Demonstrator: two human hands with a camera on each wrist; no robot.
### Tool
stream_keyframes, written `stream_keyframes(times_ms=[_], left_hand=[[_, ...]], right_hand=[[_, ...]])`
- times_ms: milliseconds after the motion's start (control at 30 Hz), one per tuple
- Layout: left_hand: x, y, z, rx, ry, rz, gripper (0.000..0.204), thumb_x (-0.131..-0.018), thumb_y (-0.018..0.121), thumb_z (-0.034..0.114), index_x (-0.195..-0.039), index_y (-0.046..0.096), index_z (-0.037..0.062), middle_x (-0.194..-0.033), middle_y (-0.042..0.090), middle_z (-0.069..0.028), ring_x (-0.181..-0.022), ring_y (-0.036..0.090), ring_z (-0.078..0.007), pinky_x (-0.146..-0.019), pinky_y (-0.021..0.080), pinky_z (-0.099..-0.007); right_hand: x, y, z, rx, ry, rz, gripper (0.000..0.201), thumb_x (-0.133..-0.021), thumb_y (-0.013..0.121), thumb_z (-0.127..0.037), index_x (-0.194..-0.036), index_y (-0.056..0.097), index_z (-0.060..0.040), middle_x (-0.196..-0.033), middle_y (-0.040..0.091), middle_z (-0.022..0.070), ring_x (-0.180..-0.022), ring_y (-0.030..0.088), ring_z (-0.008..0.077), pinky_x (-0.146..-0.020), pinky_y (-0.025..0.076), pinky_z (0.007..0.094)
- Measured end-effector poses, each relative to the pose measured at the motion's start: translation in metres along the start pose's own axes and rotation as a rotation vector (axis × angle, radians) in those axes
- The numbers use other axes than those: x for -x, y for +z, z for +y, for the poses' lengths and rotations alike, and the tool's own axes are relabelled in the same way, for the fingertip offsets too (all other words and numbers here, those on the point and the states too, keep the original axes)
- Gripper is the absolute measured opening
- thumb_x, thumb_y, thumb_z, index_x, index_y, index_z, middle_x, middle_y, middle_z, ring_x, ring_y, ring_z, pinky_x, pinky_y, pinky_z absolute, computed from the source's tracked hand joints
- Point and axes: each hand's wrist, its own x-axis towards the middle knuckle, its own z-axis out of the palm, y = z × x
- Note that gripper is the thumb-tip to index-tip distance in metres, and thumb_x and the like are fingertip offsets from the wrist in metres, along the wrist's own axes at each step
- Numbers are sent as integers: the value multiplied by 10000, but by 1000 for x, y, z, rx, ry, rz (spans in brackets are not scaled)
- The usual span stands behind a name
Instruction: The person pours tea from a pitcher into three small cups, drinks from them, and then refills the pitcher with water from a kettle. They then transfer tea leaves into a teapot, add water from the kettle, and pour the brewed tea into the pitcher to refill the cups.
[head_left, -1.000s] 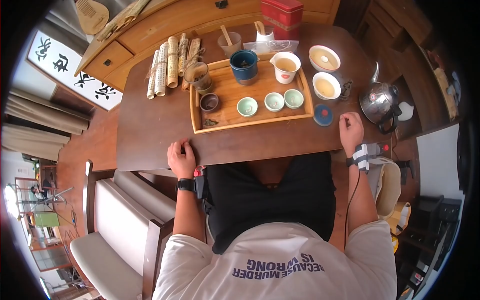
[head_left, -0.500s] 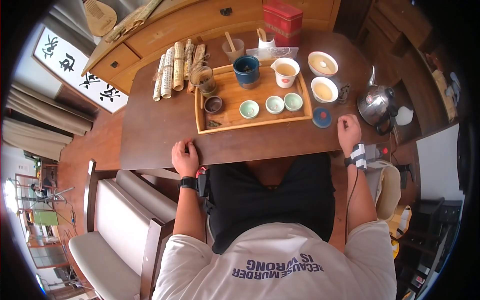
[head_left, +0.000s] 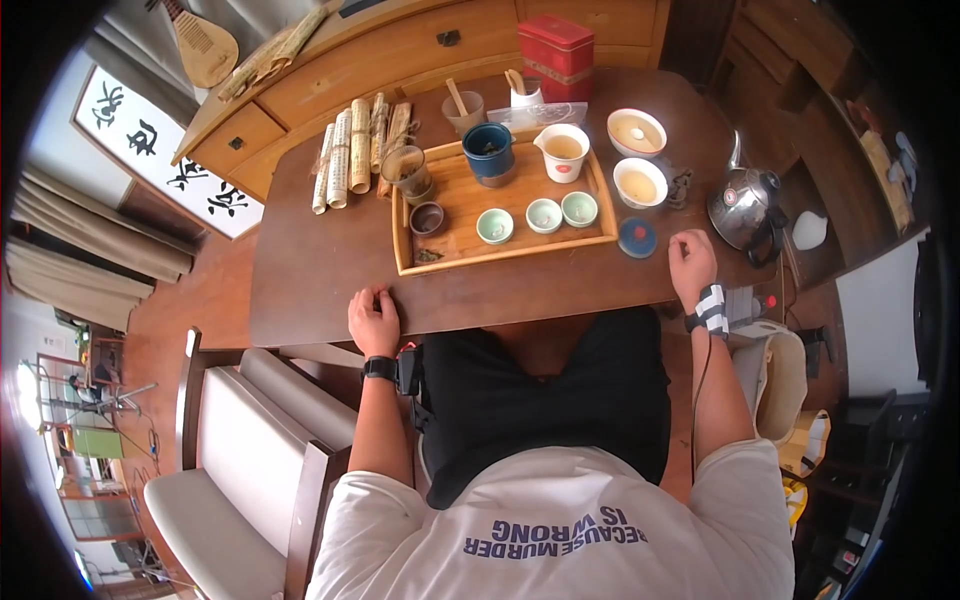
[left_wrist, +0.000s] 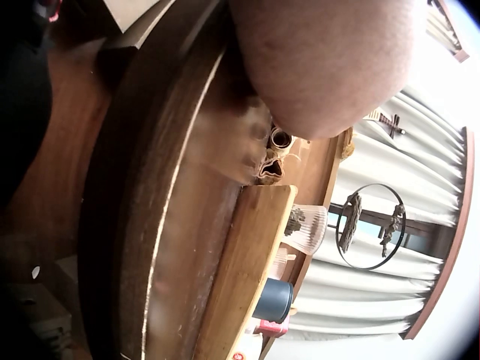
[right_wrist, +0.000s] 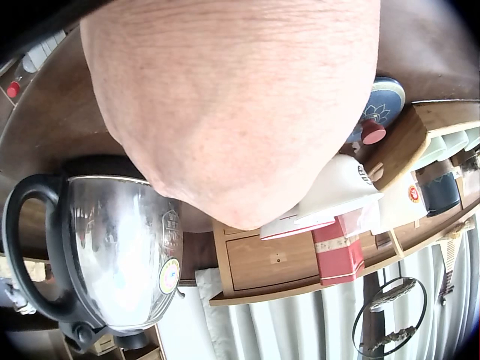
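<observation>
My left hand (head_left: 374, 318) rests at the table's front edge with loosely curled fingers, holding nothing. On the right, my other hand (head_left: 692, 264) lies on the tabletop, also loosely curled, between a blue lid (head_left: 638, 237) and a steel kettle (head_left: 742, 208). In the right wrist view the kettle's black handle (right_wrist: 16, 240) faces outward beside that hand. Between the hands and farther back is a wooden tray (head_left: 510, 256). It carries three pale green cups (head_left: 494, 227), a small brown cup (head_left: 428, 218), a blue pot (head_left: 488, 150), a glass strainer cup (head_left: 406, 172) and a white pitcher (head_left: 562, 150) of tea.
Two white bowls of liquid, a rimmed bowl (head_left: 636, 132) and a nearer bowl (head_left: 640, 184), stand right of the tray. Bamboo scrolls (head_left: 340, 150) lie back left. A red tin (head_left: 556, 60) stands at the back. A chair (head_left: 250, 430) is left of the person.
The head view has shifted slightly, so the table and its objects sit a little differently in frame. Both hands stay resting at the table, and the objects keep their places.
</observation>
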Motion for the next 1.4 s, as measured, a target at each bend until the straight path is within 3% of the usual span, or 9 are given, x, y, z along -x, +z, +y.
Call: stream_keyframes(times_ms=[1400], left_hand=[[0,-1,-4,0,12,-32,80,-932,686,115,-978,730,66,-922,715,-124,-915,683,-348,-833,531,-452]], right_hand=[[-2,-3,-4,-3,12,-24,71,-872,728,-45,-869,663,-17,-937,677,147,-916,657,375,-803,529,457]])
